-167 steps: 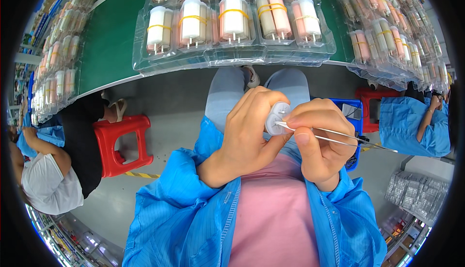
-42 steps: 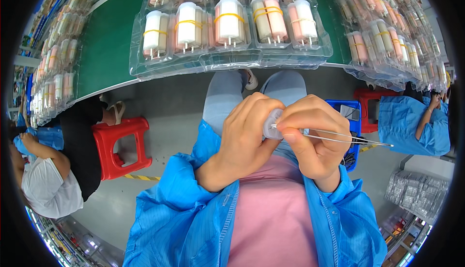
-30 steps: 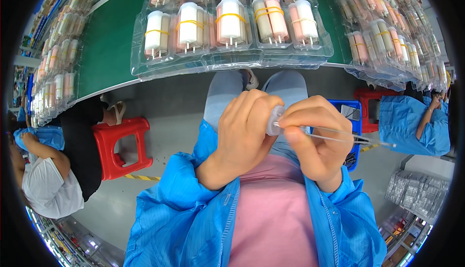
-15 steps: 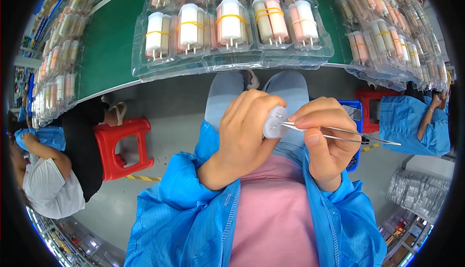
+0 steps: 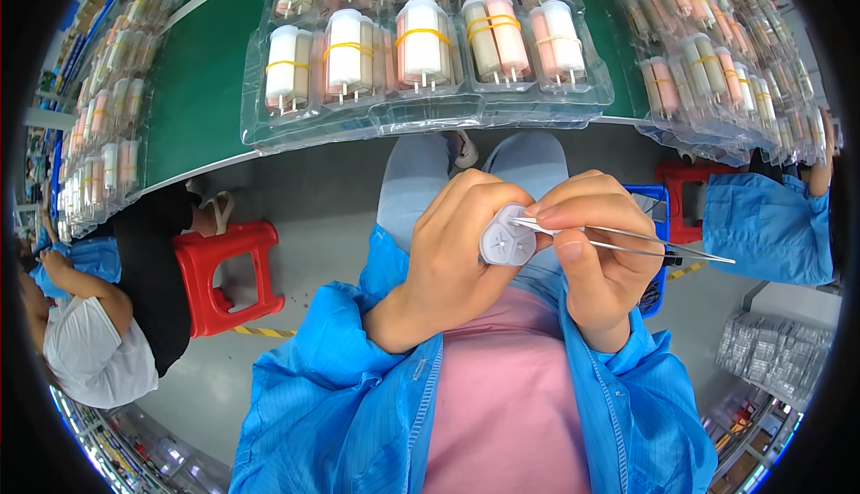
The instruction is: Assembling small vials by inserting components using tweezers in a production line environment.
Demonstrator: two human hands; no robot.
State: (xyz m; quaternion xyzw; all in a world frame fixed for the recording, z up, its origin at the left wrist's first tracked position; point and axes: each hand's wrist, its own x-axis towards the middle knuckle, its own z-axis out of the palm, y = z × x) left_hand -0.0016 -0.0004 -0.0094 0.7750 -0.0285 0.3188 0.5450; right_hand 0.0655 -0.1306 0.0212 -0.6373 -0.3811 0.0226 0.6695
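Observation:
My left hand point(image 5: 448, 248) is closed around a whitish plastic piece, most of it hidden by my fingers. Its round end point(image 5: 506, 245) faces up toward me and shows a few sections with small prongs. My right hand point(image 5: 602, 248) pinches a pair of metal tweezers point(image 5: 694, 254), whose rear end sticks out to the right. The tweezers' tips reach the upper right part of the round end; whether they grip anything there is too small to tell. Both hands are close together above my lap.
A clear plastic tray point(image 5: 430, 118) of banded white, grey and pink tubes lies on the green table point(image 5: 202, 91). More trays are stacked at both sides. Red stools point(image 5: 228, 266) and a blue basket point(image 5: 658, 292) stand below. Co-workers sit left and right.
The round end has tilted to face me more, showing its sections. The tweezers' tips have shifted slightly up and left, onto its upper part. My right hand stays pinched on the tweezers.

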